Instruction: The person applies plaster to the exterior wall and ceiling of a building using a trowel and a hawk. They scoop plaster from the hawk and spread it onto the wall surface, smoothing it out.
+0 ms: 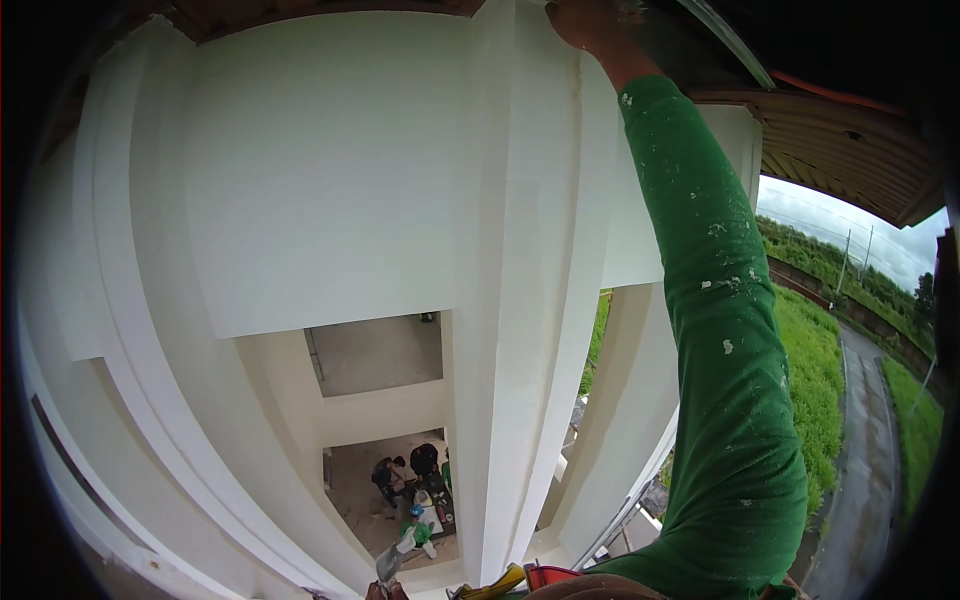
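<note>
Pillar (515, 280), beside and below right grip (590, 24)

Right arm (722, 330) up, green-sleeved, bent at elbow; right hand (585, 28) at top edge, fingers unclear. Left hand (386, 592) barely in at lower edge, grip unclear.

PLACE: outside of a building, high up, seemingly a work site | 12 to 6 o'clock: tall white pillar (530, 250) stood | 11 o'clock: plain white wall (335, 160) rose | 7 o'clock: people (388, 480) showed far below | 2 o'clock: brown ribbed eave (835, 155) jutted | 3 o'clock: pale-specked sleeve (722, 310), grass (812, 365) beyond | 4 o'clock: paved path (862, 440) ran
</note>
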### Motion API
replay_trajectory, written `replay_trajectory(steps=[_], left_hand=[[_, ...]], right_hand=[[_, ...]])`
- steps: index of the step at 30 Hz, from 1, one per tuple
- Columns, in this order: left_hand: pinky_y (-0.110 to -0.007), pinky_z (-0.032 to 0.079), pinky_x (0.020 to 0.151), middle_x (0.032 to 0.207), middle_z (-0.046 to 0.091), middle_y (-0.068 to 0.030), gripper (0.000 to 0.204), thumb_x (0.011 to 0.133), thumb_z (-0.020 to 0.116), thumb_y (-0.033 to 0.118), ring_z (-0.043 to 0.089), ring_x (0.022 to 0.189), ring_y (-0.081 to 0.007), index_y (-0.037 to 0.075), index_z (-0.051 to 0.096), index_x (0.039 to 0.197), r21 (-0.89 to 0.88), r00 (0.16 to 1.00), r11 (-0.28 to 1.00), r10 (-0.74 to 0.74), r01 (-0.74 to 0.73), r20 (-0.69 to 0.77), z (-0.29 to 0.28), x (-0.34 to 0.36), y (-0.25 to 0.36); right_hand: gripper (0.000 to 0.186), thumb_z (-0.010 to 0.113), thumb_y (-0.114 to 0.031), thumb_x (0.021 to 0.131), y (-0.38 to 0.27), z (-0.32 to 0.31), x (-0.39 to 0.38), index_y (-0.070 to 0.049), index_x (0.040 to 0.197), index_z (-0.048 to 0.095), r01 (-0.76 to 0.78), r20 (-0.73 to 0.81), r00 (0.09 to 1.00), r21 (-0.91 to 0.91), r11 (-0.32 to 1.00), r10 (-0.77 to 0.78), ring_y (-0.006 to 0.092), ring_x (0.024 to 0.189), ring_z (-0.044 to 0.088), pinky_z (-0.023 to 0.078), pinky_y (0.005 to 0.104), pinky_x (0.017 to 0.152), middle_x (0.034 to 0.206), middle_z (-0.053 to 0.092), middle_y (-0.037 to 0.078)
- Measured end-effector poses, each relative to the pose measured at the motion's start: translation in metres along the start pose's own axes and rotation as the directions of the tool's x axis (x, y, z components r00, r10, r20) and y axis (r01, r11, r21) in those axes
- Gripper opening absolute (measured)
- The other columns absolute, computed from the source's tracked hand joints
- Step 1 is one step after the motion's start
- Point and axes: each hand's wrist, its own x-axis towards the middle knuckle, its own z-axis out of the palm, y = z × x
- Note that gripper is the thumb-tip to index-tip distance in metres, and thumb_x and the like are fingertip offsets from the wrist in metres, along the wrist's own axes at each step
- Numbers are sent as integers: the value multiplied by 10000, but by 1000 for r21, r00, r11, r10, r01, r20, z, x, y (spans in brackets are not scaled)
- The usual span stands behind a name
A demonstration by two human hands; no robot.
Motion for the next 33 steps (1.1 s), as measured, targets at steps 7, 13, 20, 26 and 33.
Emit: replay_trajectory(steps=[7, 13, 20, 26, 33], left_hand=[[-457, 528, 663, 962, 606, -136, 569, 783, 708, 558, 626, 876, -344, 98, 581, 1093, 81, 998, 996, 25, -20, -60, 2, -11, 2], [-475, 525, 649, 911, 632, -183, 422, 922, 589, 457, 628, 751, -406, 55, 597, 1052, 11, 997, 997, 77, -77, 23, -19, 9, 34], [-490, 485, 645, 786, 632, -256, 419, 962, 569, 427, 602, 698, -417, 11, 616, 947, -229, 980, 953, -198, 197, 21, -44, 33, 88], [-495, 459, 583, 722, 609, -241, 363, 961, 595, 357, 572, 635, -427, 5, 603, 871, -295, 993, 950, -113, 99, -31, -33, 32, 86], [-503, 457, 589, 728, 603, -264, 347, 938, 626, 337, 576, 654, -463, 2, 602, 849, -298, 997, 952, -79, 70, -19, -53, 36, 94]], right_hand=[[404, 447, -94, 939, 21, 66, 31, -40, 1301, 618, 89, 5, 996, 205, 975, -92, 352, 1185, 589, 473, 460, 992, 1341, 609, 144], [410, 526, -2, 867, 12, 55, -49, -20, 1260, 643, 263, -188, 960, 335, 905, -209, 347, 1101, 628, 504, 434, 951, 1252, 652, 165], [644, 627, 32, 720, 6, 90, -153, -167, 1333, 629, 299, -219, 950, 418, 858, -224, 298, 1128, 586, 494, 420, 956, 1297, 614, 52], [605, 639, 36, 728, -10, 85, -262, -119, 1313, 639, 266, -120, 964, 456, 849, -238, 311, 1130, 570, 430, 539, 1008, 1302, 597, 52], [671, 691, 66, 697, -14, 44, -329, -134, 1333, 629, 219, 123, 944, 464, 858, -307, 288, 1198, 561, 402, 495, 1068, 1312, 603, 36]])
